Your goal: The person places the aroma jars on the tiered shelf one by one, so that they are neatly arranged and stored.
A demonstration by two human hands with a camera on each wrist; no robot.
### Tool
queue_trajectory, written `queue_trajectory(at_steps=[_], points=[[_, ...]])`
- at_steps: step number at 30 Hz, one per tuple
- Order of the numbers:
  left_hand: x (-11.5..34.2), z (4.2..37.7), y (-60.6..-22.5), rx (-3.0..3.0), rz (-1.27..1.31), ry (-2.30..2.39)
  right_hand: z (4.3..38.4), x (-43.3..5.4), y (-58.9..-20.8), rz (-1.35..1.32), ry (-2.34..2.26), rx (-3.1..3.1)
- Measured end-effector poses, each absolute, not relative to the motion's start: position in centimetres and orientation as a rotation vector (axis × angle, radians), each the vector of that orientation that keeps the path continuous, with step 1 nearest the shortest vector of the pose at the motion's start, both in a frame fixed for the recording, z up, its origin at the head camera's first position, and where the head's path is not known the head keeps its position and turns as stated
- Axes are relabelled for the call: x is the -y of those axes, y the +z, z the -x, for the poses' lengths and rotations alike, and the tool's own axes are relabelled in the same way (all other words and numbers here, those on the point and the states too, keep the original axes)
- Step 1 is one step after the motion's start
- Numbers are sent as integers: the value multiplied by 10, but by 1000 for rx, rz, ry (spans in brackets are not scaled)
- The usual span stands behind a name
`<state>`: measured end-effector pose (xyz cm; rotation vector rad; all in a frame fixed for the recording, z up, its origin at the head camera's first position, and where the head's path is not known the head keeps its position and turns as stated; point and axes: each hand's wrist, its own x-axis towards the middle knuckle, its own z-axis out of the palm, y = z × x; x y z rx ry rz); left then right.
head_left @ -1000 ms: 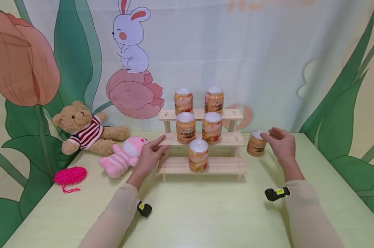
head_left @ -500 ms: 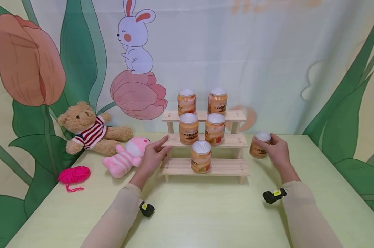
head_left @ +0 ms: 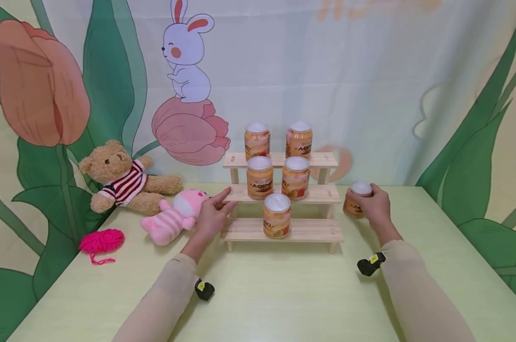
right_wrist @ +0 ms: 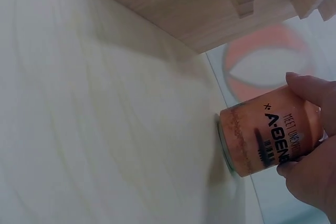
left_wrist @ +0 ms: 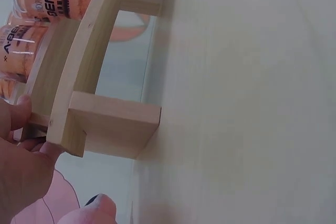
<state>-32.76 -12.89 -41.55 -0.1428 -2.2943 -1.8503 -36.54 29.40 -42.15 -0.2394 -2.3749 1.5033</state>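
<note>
My right hand [head_left: 377,205] grips an orange can [head_left: 353,209] with a silver lid, thumb on one side and fingers on the other. In the right wrist view, this upright can [right_wrist: 268,135] has its base close to the tabletop, right of the stand. My left hand [head_left: 212,216] holds the left end of a three-tier wooden display stand [head_left: 313,230], thumb and fingers at the board ends in the left wrist view. Matching cans stand on it: two on top, two on the middle tier [head_left: 260,183], and one can [head_left: 277,221] on the bottom tier.
Left of the stand lie a pink striped plush toy [head_left: 168,225], a teddy bear [head_left: 117,175] in a striped shirt and a bundle of bright pink yarn [head_left: 101,241]. A printed curtain [head_left: 369,95] hangs behind the pale table [head_left: 275,294].
My right hand has closed around the can at the right, its fingers moving from beside the lid to its body. My left hand stays at the stand's left end.
</note>
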Motion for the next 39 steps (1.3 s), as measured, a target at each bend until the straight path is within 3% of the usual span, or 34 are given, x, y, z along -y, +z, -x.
queue_trajectory(at_steps=[39], points=[[126,324,-415,2160,104,-1980,358,-290,-433,207,1524,2349]])
